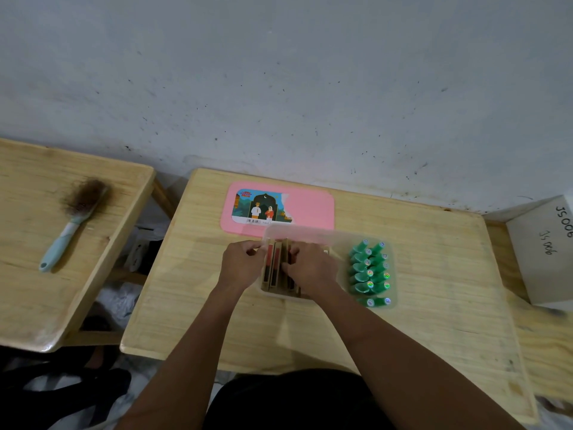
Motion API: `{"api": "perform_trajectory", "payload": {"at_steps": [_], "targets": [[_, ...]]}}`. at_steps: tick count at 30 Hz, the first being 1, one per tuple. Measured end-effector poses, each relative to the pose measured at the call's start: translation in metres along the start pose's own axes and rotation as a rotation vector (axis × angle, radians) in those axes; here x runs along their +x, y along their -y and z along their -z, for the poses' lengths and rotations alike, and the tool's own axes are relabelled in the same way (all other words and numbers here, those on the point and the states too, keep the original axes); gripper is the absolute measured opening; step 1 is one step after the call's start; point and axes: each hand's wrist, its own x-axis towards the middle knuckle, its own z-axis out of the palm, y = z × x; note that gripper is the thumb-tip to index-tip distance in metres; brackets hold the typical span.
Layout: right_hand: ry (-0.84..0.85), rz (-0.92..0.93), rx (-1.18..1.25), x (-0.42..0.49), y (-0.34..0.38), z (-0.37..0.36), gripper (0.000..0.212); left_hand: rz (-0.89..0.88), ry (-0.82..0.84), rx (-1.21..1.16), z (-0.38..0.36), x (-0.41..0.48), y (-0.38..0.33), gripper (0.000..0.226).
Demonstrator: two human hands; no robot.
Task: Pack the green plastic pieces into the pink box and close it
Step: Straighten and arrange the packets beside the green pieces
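A person's two hands work inside a clear plastic box [313,235] on a pale wooden table [434,274], seen from a head-worn camera. The right hand [311,270] curls its fingers over a row of upright flat pieces [274,268], tan with red faces, in the box's left part and grips them; the hand hides most of the row. The left hand [243,263] has its fingers curled at the box's left rim, and whether it pinches the rim or the outermost flat piece cannot be told.

The green plastic pieces [370,271] lie in two close rows in the box's right part, shiny round stickers on their ends. They are blurred behind the cloudy wall, so their shape is hard to read. The pink lid [310,209] lies flat on the table just behind the box, its near edge covered by the box's far wall. A picture label [263,207] on it is partly torn away.

To the left, a second wooden table [46,290] carries a pale blue brush [73,223] clogged with brown hair. At the right edge stands a white carton [542,249], cut off by the frame, with "JS006" handwritten on it. Behind rises a scuffed, speckled grey wall [279,88]. Dark shapes on the floor at lower left cannot be made out.
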Motion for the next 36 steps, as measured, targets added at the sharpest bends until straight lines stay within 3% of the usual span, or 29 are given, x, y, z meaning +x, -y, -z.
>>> {"api": "perform_trajectory", "payload": {"at_steps": [6, 15, 25, 28, 36], "targets": [[-0.007, 0.016, -0.067, -0.001, -0.012, -0.007, 0.06, -0.007, -0.002, 0.018, 0.0, 0.001, 0.001, 0.026], [-0.093, -0.01, 0.159, -0.003, -0.025, 0.003, 0.049, -0.008, -0.01, 0.014, -0.001, 0.0, 0.0, 0.024], [-0.132, 0.036, 0.173, -0.006, -0.029, 0.002, 0.019, -0.009, -0.02, 0.025, -0.001, 0.0, -0.001, 0.023], [-0.146, 0.013, 0.183, -0.007, -0.029, 0.005, 0.03, -0.007, -0.021, 0.024, -0.002, -0.001, -0.001, 0.024], [0.022, -0.035, 0.18, -0.006, -0.014, 0.006, 0.023, 0.008, -0.029, 0.01, -0.002, -0.002, -0.003, 0.024]]}}
